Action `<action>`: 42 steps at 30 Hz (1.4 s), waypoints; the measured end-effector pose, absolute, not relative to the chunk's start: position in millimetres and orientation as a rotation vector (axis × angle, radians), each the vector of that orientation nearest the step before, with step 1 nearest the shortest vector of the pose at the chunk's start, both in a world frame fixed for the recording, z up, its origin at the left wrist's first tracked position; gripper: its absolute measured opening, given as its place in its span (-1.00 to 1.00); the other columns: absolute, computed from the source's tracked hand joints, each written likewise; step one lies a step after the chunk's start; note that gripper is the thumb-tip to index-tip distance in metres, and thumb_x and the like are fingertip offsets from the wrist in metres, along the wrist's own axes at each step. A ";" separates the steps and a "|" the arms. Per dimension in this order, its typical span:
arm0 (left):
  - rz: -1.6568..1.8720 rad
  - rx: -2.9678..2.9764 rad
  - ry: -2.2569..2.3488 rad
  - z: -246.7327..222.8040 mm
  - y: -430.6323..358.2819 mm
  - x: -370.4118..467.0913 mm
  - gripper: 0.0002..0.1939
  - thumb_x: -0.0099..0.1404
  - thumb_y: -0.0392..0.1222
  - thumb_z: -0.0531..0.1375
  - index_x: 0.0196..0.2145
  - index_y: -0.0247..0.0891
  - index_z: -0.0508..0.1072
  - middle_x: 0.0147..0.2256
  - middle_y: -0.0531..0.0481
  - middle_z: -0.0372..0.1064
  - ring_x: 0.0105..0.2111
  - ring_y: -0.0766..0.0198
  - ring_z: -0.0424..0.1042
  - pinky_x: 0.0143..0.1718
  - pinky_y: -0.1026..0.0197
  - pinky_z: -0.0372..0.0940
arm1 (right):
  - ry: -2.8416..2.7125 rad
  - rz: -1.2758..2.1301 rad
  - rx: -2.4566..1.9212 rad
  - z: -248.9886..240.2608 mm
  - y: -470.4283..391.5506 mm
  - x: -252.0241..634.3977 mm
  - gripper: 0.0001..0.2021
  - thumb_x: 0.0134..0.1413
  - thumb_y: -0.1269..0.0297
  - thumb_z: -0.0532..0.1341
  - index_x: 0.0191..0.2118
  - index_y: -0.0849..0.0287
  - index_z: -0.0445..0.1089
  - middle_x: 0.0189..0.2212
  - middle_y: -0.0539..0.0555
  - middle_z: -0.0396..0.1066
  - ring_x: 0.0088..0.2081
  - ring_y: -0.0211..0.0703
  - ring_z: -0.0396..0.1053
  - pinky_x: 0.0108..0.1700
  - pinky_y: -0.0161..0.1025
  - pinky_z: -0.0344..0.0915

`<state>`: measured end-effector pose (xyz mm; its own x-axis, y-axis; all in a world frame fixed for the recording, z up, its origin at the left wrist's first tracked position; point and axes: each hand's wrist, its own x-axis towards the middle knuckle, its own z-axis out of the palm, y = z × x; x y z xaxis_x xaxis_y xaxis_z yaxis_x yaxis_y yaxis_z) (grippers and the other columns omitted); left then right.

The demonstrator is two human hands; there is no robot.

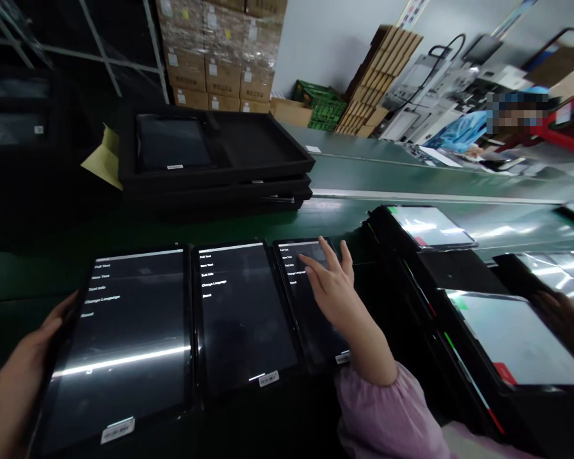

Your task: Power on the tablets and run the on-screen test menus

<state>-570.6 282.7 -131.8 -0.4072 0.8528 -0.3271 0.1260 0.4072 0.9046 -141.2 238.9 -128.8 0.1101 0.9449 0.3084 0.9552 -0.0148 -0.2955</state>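
Note:
Three dark tablets lie side by side, each lit with a short white text menu and carrying a barcode label near its lower edge. My left hand (29,370) grips the left edge of the left tablet (129,357), its fingertips partly hidden behind that edge. The middle tablet (243,325) has no hand on it. Over the right tablet (310,319) is my right hand (332,277), fingers spread and index fingertip at the menu's upper lines. Whether that fingertip touches the glass I cannot tell. A pink sleeve (387,414) covers my right forearm.
Black foam trays (287,146) are stacked behind, one tablet (172,143) in the top one. At right, tablets with white screens (516,338) rest on black stacks; another person's hand (562,319) is beside them. Beyond the green bench (344,217) stand cartons (224,76) and a person (469,131).

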 end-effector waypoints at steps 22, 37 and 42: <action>1.100 0.832 1.426 -120.7 338.3 -570.0 -0.38 -0.10 -0.24 0.31 0.01 -0.11 0.56 -0.17 0.03 0.49 -0.23 0.19 0.45 -0.34 0.29 0.36 | -2.109 0.036 -1.644 -128.3 258.5 -230.6 -0.57 0.44 0.23 -0.07 0.15 0.09 0.49 0.40 0.19 0.04 0.43 0.52 -0.23 0.23 0.59 0.12; 1.123 0.833 1.407 -118.8 337.6 -570.3 -0.43 -0.09 -0.12 0.34 -0.04 -0.15 0.58 -0.12 -0.04 0.54 -0.06 0.00 0.49 -0.13 0.10 0.41 | -2.079 0.160 -1.533 -122.2 242.7 -238.5 -0.64 0.44 0.21 -0.01 0.08 0.04 0.51 0.40 0.10 0.04 0.45 0.27 -0.21 0.33 0.41 0.10; 1.039 0.850 1.389 -115.0 336.3 -582.6 -0.39 -0.13 -0.11 0.41 -0.04 -0.17 0.59 0.00 -0.10 0.54 0.17 -0.12 0.37 0.22 -0.08 0.23 | -2.145 0.208 -1.510 -124.1 241.6 -242.3 -0.64 0.44 0.22 -0.01 0.06 0.00 0.53 0.42 0.06 -0.01 0.47 0.24 -0.27 0.36 0.40 0.06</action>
<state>-582.6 336.3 -115.0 -0.0907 0.9315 -0.3522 -0.0749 0.3463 0.9351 -242.3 241.6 -124.1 -0.2563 0.9144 0.3132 0.8372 0.3720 -0.4009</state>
